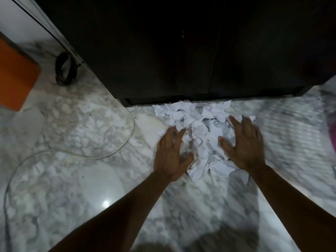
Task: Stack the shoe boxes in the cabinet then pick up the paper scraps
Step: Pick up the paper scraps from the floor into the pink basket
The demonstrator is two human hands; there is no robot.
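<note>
A heap of torn white paper scraps (198, 124) with printed lines lies on the marble floor (72, 124), just in front of the dark cabinet (163, 51). Both cabinet doors are closed, so no shoe boxes show. My left hand (171, 153) lies palm down at the heap's left edge, fingers spread over a few scraps. My right hand (244, 144) rests flat on the heap's right side, fingers apart and slightly blurred. Neither hand grips anything.
A white cable (127, 135) loops across the floor at left. A coiled black cable (65, 69) sits beside the cabinet's left corner. An orange object (14, 77) stands at the far left edge. Something pink (333, 135) shows at the right edge.
</note>
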